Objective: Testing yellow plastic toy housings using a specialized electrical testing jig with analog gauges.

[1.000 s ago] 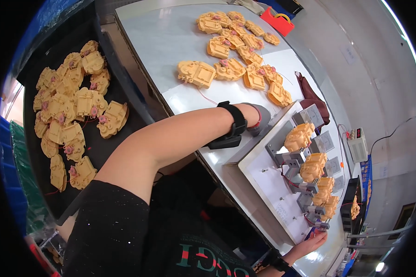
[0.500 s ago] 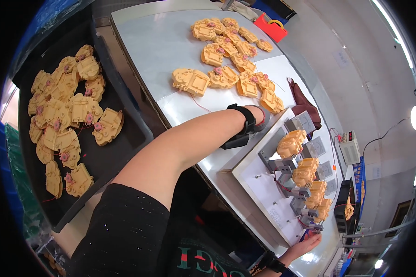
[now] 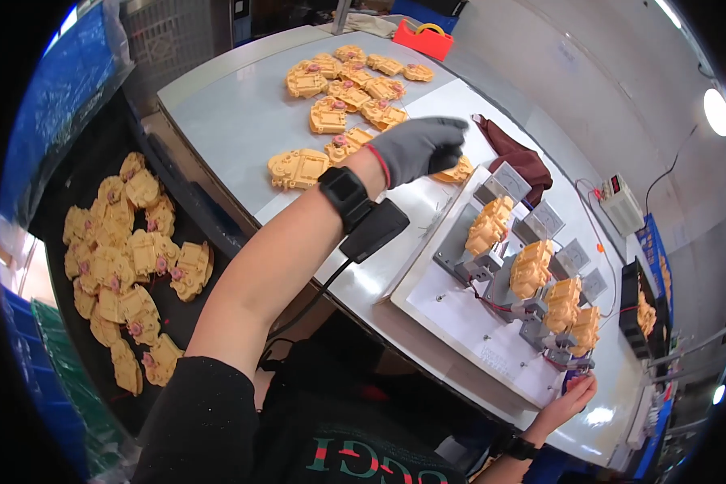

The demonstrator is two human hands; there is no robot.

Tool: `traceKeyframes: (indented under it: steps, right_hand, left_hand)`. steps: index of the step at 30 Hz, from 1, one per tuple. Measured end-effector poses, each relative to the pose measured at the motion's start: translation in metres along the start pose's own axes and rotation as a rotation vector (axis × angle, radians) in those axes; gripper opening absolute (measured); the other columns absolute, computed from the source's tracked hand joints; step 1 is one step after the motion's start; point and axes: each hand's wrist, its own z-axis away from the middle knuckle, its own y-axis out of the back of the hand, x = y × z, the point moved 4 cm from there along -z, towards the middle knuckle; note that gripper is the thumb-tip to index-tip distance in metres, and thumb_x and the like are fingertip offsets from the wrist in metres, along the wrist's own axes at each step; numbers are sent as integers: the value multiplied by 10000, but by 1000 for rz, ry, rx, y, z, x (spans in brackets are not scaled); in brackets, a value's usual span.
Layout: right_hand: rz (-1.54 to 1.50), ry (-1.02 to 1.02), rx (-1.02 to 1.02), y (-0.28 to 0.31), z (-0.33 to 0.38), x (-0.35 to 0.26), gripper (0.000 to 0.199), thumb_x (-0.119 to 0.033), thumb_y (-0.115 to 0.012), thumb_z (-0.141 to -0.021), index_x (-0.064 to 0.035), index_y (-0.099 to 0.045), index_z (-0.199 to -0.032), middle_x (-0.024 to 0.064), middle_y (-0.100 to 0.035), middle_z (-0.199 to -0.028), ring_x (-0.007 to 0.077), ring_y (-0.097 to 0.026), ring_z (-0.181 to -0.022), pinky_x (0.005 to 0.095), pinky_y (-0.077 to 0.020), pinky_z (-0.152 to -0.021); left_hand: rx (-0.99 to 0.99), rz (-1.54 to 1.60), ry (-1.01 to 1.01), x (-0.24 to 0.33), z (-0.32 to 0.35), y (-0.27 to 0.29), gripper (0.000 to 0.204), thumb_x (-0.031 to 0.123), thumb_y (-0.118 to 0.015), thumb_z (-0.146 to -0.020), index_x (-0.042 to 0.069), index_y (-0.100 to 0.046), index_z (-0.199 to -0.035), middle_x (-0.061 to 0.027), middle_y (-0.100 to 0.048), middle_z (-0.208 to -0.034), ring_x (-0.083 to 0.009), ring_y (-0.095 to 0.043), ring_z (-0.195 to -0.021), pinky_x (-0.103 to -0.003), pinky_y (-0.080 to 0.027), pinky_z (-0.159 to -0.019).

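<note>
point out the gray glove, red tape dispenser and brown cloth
Gray glove (image 3: 416,151): head view, on its back.
Red tape dispenser (image 3: 423,43): head view, side of its red body.
Brown cloth (image 3: 512,155): head view, its folded middle.

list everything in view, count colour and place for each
table: one, grey-white, centre
tray: one, black, left
board: one, white, right on table
table housings: about a dozen, yellow, across table
tray housings: over a dozen, yellow, in tray
mounted housings: four, yellow, on board
square panels: four, grey, board's far side
holder: one, red, far table edge
cloth: one, maroon, beyond board
boxy unit: one, pale, right
bin: one, black, far right
wristbands: two, black, both wrists
left hand: one, grey glove, over table
right hand: one, bare, board's near right end
</note>
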Motion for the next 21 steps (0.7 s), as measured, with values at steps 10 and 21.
traceKeyframes:
  steps: [10, 21]
  right_hand:
    - [-457, 99, -593, -49, 94, -137, 121, -157, -510, -978, -44, -523, -934, 39, -474, -815, 121, -459, -726, 241, -390, -658]
    - [-655, -162, -1643, -154, 201, -197, 423, -295, -648, -959, -18, -543, -1261, -6, -573, -882, 55, -502, -734, 217, -433, -681]
  left_hand:
    - [88, 51, -350, 36, 58, -87, 303, 116, -628, -951, 57, -592, -1247, -31, -625, -993, -117, -623, -905, -263, -552, -808]
    - [73, -168, -492, 22, 30, -132, 334, 155, -634, -940, 1, -599, -1234, -74, -664, -987, -119, -650, -855, -252, -566, -787]
